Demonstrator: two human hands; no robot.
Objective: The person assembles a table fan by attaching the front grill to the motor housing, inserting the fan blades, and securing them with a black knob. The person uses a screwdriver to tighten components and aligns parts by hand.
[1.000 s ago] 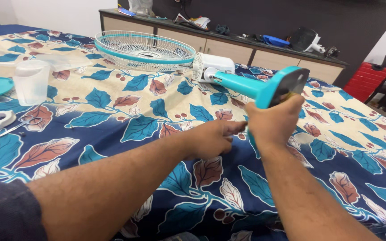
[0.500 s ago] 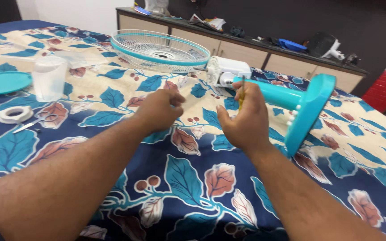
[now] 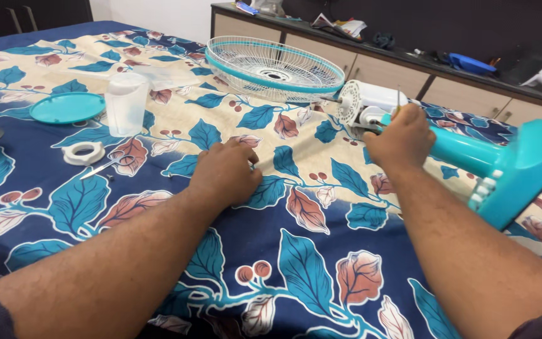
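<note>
Your right hand (image 3: 403, 139) is gripping a thin metal screwdriver (image 3: 398, 98) over the teal plastic fan stand (image 3: 503, 166) lying on the leaf-print bedsheet (image 3: 308, 251) — rigid, probably base-heavy, so hold its neck. Your left hand (image 3: 224, 172) is resting curled, empty, on the sheet.

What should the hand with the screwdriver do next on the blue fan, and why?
Probably bring the screwdriver tip down to the joint where the teal fan stand meets the white motor. The right hand grips it there, shaft pointing up, while the left hand rests on the bedsheet.
</note>
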